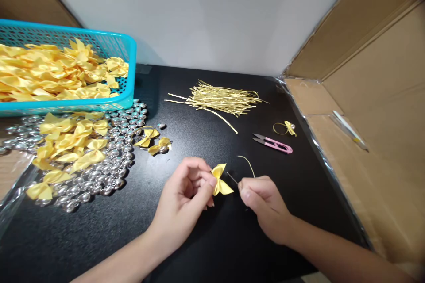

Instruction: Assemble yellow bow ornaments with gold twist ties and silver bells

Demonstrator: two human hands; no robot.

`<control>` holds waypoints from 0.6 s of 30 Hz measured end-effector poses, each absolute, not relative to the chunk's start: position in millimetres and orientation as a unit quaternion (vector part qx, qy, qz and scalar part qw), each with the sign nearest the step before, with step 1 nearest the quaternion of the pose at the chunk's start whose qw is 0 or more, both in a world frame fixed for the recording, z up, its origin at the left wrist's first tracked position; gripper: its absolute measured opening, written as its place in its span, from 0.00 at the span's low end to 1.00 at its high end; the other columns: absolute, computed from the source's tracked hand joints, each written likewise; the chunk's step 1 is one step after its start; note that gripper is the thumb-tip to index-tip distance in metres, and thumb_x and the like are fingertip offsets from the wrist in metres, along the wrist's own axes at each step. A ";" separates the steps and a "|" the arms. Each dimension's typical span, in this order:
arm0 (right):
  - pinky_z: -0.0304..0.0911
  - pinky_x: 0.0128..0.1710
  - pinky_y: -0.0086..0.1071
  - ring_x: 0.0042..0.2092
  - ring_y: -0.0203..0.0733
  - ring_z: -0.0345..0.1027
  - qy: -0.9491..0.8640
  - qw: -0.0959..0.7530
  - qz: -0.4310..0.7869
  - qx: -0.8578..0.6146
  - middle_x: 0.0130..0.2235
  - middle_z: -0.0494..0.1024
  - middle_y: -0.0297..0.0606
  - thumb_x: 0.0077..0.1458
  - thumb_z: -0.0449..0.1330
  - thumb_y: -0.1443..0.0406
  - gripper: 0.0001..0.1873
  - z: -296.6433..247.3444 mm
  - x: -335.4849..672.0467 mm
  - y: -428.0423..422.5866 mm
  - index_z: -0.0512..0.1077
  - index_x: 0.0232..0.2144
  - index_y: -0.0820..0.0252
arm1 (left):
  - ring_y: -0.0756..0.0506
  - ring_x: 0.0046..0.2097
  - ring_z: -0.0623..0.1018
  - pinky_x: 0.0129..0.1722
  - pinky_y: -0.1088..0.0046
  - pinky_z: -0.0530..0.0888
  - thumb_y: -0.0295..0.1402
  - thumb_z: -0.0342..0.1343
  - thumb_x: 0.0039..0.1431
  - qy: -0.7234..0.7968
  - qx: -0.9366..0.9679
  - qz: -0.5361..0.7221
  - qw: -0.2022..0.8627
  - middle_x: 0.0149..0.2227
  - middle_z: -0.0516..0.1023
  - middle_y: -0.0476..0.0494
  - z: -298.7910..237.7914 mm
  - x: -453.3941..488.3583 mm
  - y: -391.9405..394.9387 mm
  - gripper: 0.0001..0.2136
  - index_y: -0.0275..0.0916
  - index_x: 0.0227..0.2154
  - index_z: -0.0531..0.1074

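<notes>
Between the thumb and fingers of my left hand (191, 192) is a yellow ribbon bow (220, 182), its tails pointing right. My right hand (264, 203) is closed on a thin metal needle-like tool (232, 178), whose tip points at the bow without clearly touching it. Just behind the right hand, a curved piece of gold cord (247, 163) shows; whether the hand holds it I cannot tell. Two more bows, one a yellow bow with a silver bead (161, 146), lie beyond my left hand.
A blue basket (131, 70) full of yellow bows stands at the left. Silver beads (121, 159) and loose bows (76, 137) spread before it. Gold cords (226, 99) lie at the back; pink thread snips (275, 144) and a looped bow (289, 128) are at the right. Cardboard walls (375, 53) border the table.
</notes>
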State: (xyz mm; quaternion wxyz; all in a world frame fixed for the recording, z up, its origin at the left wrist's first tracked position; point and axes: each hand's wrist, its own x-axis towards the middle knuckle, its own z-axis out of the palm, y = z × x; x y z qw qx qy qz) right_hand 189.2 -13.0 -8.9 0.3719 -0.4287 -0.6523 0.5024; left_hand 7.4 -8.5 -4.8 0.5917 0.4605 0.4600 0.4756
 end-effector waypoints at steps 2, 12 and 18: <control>0.44 0.21 0.29 0.20 0.30 0.45 -0.658 0.383 0.487 -0.428 0.18 0.49 0.26 0.61 0.48 0.66 0.21 -8.5 191.5 -11.1 0.47 0.17 0.57 | 0.55 0.21 0.73 0.20 0.84 0.71 0.27 0.57 0.60 0.458 0.476 0.468 0.587 0.25 0.72 0.55 -6.4 6.5 -9.2 0.04 0.44 0.33 0.68; 0.49 0.25 0.30 0.24 0.32 0.51 -0.675 0.407 0.486 -0.378 0.21 0.57 0.28 0.63 0.50 0.68 0.18 -5.0 196.4 -6.5 0.55 0.20 0.58 | 0.46 0.29 0.74 0.30 0.71 0.68 0.26 0.53 0.58 0.489 0.783 0.313 0.224 0.27 0.74 0.49 -12.3 -13.2 6.4 0.11 0.41 0.43 0.72; 0.50 0.26 0.32 0.25 0.36 0.53 -0.536 0.551 0.525 -0.366 0.22 0.61 0.29 0.65 0.52 0.62 0.14 -7.2 205.3 -4.9 0.69 0.27 0.57 | 0.40 0.32 0.72 0.33 0.65 0.66 0.32 0.53 0.57 0.552 0.800 0.223 0.076 0.29 0.74 0.43 -8.3 -20.4 24.4 0.11 0.38 0.42 0.74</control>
